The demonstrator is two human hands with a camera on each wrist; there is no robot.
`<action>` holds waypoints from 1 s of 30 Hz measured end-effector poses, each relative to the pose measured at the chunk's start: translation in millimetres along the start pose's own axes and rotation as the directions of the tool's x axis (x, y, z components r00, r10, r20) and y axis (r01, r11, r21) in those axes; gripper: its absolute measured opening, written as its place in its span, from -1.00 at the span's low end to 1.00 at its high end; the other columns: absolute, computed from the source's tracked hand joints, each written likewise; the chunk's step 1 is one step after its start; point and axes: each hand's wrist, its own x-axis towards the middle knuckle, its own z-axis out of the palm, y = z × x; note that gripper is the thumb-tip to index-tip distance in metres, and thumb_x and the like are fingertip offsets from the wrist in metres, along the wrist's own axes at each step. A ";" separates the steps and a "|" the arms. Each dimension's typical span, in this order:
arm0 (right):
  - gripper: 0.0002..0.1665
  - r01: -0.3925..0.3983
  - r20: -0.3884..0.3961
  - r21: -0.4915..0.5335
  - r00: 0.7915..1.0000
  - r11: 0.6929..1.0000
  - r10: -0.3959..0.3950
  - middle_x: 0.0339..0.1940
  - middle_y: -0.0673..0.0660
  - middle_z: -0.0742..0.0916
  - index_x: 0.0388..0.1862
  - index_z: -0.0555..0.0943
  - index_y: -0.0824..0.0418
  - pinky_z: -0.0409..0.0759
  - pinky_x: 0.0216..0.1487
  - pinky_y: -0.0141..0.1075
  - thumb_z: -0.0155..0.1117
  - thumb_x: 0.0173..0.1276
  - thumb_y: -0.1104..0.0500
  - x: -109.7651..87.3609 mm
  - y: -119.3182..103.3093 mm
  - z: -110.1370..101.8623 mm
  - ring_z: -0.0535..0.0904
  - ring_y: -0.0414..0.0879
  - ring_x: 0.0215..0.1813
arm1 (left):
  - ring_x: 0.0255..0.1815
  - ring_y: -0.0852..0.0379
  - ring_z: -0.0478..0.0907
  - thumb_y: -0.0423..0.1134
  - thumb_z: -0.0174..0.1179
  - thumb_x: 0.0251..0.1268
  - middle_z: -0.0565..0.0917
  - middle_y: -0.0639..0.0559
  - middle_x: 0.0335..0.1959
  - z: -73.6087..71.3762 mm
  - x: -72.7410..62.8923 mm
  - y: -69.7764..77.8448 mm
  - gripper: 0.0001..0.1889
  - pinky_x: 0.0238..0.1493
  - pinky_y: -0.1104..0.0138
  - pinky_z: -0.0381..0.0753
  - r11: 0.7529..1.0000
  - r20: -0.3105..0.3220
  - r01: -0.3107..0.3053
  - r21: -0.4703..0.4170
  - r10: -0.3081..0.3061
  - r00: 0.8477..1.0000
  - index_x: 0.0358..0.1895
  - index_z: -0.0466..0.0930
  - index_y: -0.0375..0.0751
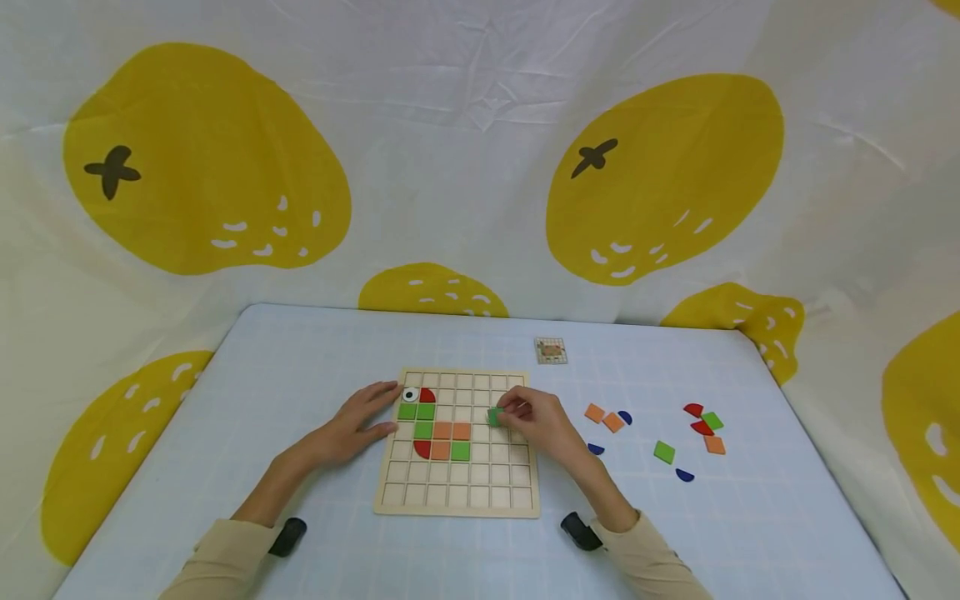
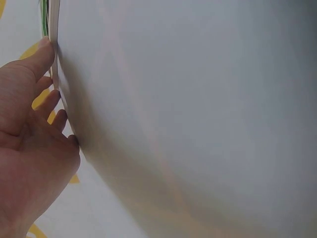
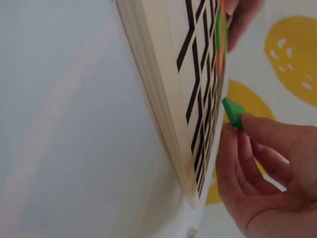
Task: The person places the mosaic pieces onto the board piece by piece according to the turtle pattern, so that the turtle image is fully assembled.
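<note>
A wooden grid board point(image 1: 487, 498) lies on the table, partly filled with coloured tiles at its upper left. My right hand point(image 1: 542, 423) pinches a green square tile point(image 3: 232, 112) between thumb and fingers, over the board's right side. In the right wrist view the tile stands tilted at the fingertips; whether it touches the board I cannot tell. My left hand point(image 1: 352, 429) rests at the board's left edge, its fingers loosely extended. On the board sit a round eye tile point(image 1: 409, 395), a red quarter piece point(image 1: 427, 396), several green squares point(image 1: 423, 430) and several orange squares point(image 1: 441, 451).
Loose tiles lie right of the board: orange squares point(image 1: 613, 422), blue half-rounds point(image 1: 685, 475), red pieces point(image 1: 702, 428) and green squares point(image 1: 663, 452). A small pattern card point(image 1: 551, 351) lies behind the board's right corner. A lemon-print curtain point(image 1: 450, 167) hangs behind the table.
</note>
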 end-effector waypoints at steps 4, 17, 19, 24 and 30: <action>-0.89 0.001 0.038 0.030 0.999 1.000 -0.002 -0.28 0.09 0.73 -0.14 0.69 0.32 0.68 -0.11 -0.32 0.41 0.39 0.32 2.0 -3.0 7.4 0.67 -0.09 -0.20 | 0.59 -0.40 0.01 -0.16 0.20 0.55 0.19 -0.32 0.58 0.2 -0.1 0.8 -0.33 0.47 -0.35 0.05 1.000 -0.010 -0.015 -0.001 0.015 1.000 0.59 0.21 -0.30; -0.93 -0.033 0.102 0.002 0.994 0.999 0.032 -0.37 0.05 0.69 -0.20 0.68 0.33 0.60 -0.25 -0.41 0.41 0.38 0.34 4.1 -14.6 22.4 0.60 -0.14 -0.31 | 0.61 -0.37 -0.02 -0.18 0.20 0.54 0.17 -0.30 0.60 0.5 0.5 -0.6 -0.31 0.50 -0.32 0.02 1.000 0.000 0.004 -0.001 -0.004 1.000 0.60 0.19 -0.27; -0.93 -0.041 0.102 -0.001 0.994 0.999 0.041 -0.38 0.06 0.69 -0.22 0.67 0.33 0.58 -0.27 -0.41 0.41 0.38 0.34 4.2 -15.1 22.9 0.59 -0.15 -0.33 | 0.61 -0.37 -0.02 -0.17 0.20 0.54 0.17 -0.30 0.60 0.5 0.4 -0.3 -0.32 0.50 -0.32 0.02 1.000 0.000 0.005 0.005 -0.005 1.000 0.60 0.19 -0.27; -0.93 -0.064 0.108 -0.009 0.992 0.998 0.065 -0.39 0.03 0.68 -0.23 0.68 0.30 0.58 -0.27 -0.40 0.41 0.39 0.31 2.9 -13.2 20.4 0.59 -0.17 -0.34 | 0.59 -0.40 0.01 -0.16 0.19 0.55 0.20 -0.32 0.58 -0.2 0.0 1.5 -0.33 0.48 -0.34 0.04 1.000 -0.008 -0.007 0.008 0.007 1.000 0.59 0.21 -0.30; -0.95 -0.076 0.113 -0.018 0.991 0.997 0.078 -0.40 0.01 0.68 -0.25 0.69 0.27 0.57 -0.28 -0.41 0.42 0.39 0.32 2.3 -10.3 16.9 0.59 -0.16 -0.33 | 0.60 -0.38 0.00 -0.16 0.20 0.54 0.19 -0.30 0.59 0.5 0.6 0.0 -0.32 0.49 -0.33 0.03 1.000 -0.005 0.000 0.008 0.000 1.000 0.60 0.20 -0.29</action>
